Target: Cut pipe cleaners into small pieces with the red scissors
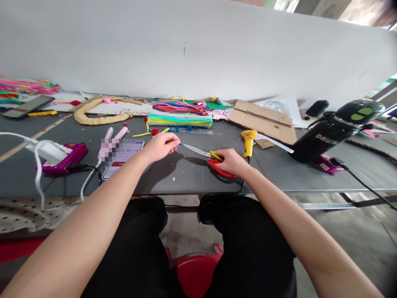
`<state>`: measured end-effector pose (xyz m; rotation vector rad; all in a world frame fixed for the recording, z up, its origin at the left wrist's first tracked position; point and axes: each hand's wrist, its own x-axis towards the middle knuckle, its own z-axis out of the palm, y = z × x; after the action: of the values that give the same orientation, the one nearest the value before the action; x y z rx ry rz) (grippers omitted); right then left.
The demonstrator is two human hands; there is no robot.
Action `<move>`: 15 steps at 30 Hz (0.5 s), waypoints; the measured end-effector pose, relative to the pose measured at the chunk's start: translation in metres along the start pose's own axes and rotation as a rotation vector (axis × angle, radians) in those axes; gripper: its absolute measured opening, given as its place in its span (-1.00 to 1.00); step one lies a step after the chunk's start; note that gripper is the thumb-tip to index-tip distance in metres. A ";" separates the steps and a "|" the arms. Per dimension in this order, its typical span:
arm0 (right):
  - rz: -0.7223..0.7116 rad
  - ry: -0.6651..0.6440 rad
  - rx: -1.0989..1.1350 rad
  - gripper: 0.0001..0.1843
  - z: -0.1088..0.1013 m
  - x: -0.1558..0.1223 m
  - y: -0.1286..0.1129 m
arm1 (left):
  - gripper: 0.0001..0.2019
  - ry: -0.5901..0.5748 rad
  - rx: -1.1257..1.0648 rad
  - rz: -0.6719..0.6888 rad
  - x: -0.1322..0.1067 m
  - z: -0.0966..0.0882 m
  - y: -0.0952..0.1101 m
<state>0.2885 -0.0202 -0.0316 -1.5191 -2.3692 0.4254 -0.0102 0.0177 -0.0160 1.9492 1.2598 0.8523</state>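
My right hand (231,162) grips the red and yellow handles of a pair of scissors (204,155) low over the dark table (186,176). The metal blades point left toward my left hand (161,145). My left hand pinches a small blue piece, likely a pipe cleaner bit (180,144), right at the blade tips. Whether the blades are closed on it I cannot tell.
A stack of coloured pipe cleaners (180,119) lies behind my hands. A yellow glue gun (248,142), cardboard (263,120) and a black bottle (331,132) are to the right. A phone (124,157) and a purple glue gun (63,159) with cables are to the left.
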 end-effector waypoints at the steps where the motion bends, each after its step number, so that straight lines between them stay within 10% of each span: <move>1: -0.002 0.003 0.000 -0.61 0.000 0.000 0.000 | -0.74 0.001 -0.002 0.001 0.000 0.000 0.000; 15: 0.061 0.062 0.134 -0.48 0.003 -0.003 0.001 | -0.73 0.025 -0.090 -0.030 -0.002 -0.003 0.004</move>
<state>0.2891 -0.0226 -0.0350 -1.5244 -2.2052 0.5320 -0.0118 0.0157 -0.0115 1.8496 1.2406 0.9049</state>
